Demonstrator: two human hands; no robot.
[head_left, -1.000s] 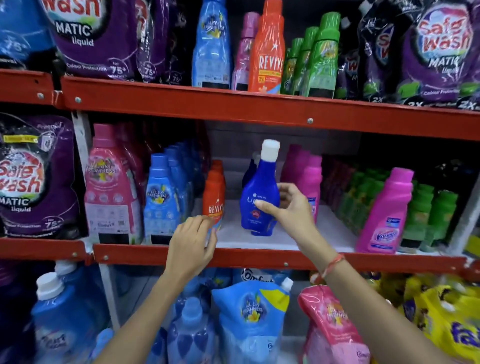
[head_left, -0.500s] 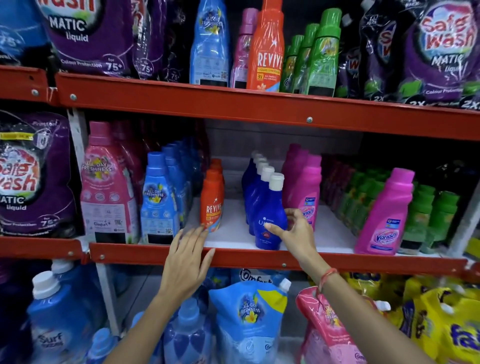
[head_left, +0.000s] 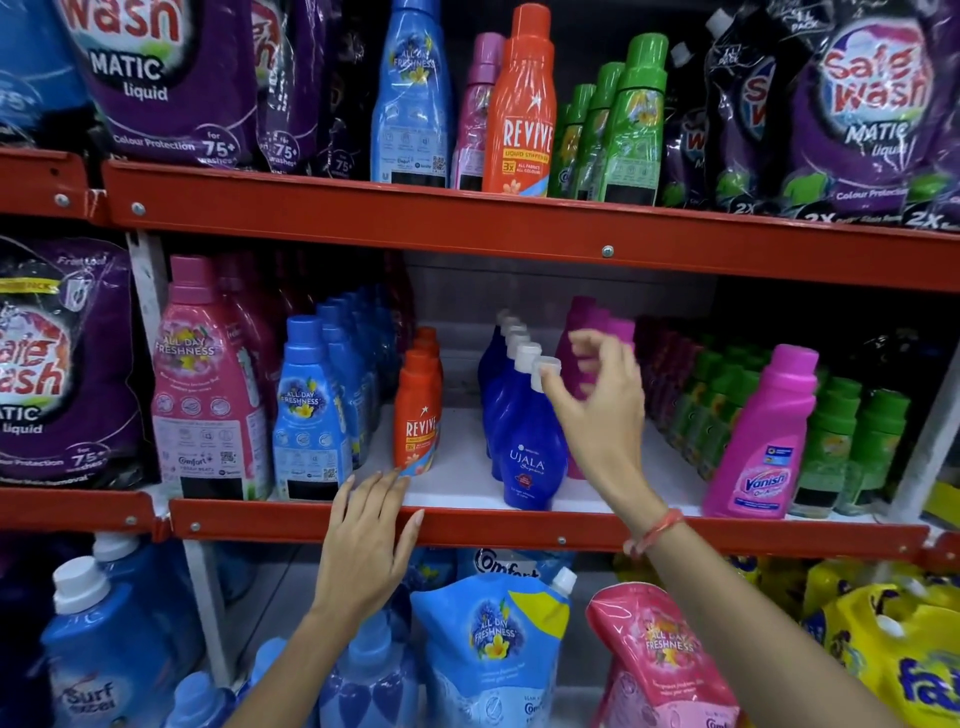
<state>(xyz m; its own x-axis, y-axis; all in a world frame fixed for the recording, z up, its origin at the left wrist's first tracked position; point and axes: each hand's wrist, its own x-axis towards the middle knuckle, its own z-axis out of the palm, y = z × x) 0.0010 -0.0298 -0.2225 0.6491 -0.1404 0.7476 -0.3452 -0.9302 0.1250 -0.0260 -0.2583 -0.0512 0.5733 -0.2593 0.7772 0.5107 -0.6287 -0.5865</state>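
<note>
Two hands empty | our right hand (head_left: 597, 415) loose beside dark blue plastic Ujala bottle (head_left: 524, 447), likely fronting it | left hand (head_left: 369, 540) flat below-left of it, bracing.

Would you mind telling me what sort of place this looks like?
Most likely a shop's laundry aisle: red shelves stocked with rows of identical Ujala bottles, Safe Wash pouches and a Vanish bottle.

Left grip (head_left: 371, 540) flat, right grip (head_left: 597, 410) loose
</note>
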